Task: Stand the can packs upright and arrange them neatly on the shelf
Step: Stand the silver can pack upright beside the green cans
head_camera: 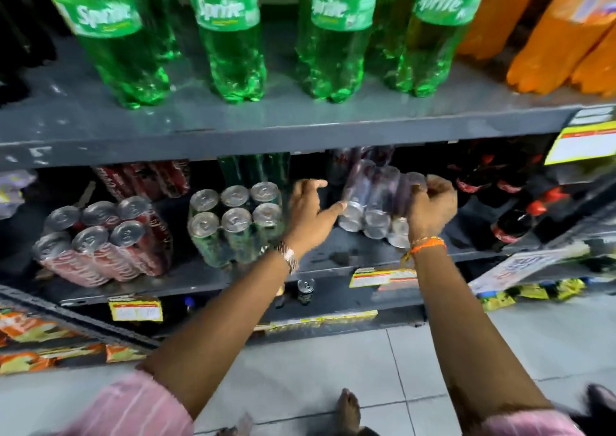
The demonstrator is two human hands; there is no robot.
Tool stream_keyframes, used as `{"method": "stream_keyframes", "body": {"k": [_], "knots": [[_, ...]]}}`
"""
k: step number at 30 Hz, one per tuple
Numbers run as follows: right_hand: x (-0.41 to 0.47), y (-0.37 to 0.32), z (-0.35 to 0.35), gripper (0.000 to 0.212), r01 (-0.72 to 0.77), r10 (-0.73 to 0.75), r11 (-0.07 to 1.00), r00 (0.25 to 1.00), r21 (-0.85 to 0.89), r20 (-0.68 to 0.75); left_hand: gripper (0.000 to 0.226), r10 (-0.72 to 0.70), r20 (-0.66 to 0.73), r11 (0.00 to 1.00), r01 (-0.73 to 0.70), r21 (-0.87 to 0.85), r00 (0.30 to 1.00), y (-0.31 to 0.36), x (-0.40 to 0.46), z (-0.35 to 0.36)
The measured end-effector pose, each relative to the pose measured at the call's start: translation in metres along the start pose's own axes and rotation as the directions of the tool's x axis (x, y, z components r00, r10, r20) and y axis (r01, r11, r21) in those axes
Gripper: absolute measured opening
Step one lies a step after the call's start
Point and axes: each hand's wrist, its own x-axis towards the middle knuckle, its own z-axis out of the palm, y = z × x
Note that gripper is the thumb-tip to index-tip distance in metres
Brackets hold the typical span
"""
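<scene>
A shrink-wrapped pack of dark cans [375,202] lies tilted on the middle shelf [350,252], can tops facing me. My right hand [431,204] grips its right end. My left hand [308,214] has fingers spread, thumb touching the pack's left side. To the left a green can pack [235,222] stands upright. Further left a red can pack [100,239] leans over towards the left. More red, green and dark packs sit behind in shadow.
Green Sprite bottles [230,35] and orange soda bottles [563,35] fill the shelf above. Dark cola bottles [513,209] stand right of the dark pack. Price tags [383,277] hang on the shelf edge. Snack packets [40,335] lie lower left; tiled floor below.
</scene>
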Motion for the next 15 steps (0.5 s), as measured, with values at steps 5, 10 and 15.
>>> {"method": "stream_keyframes", "body": {"k": [5, 10, 15], "knots": [[0.043, 0.023, -0.009, 0.072, -0.278, 0.359, 0.909, 0.901, -0.31, 0.244, 0.072, -0.24, 0.267, 0.97, 0.244, 0.018, 0.933, 0.024, 0.059, 0.049], [0.046, 0.019, -0.007, 0.052, -0.344, 0.4, 0.915, 0.843, -0.213, 0.36, 0.087, -0.344, 0.283, 0.924, 0.376, -0.068, 0.895, 0.013, 0.095, 0.083], [0.044, 0.02, -0.012, 0.027, -0.382, 0.406, 0.913, 0.815, -0.145, 0.413, 0.051, -0.362, 0.288, 0.904, 0.409, -0.122, 0.886, 0.018, 0.088, 0.085]]}}
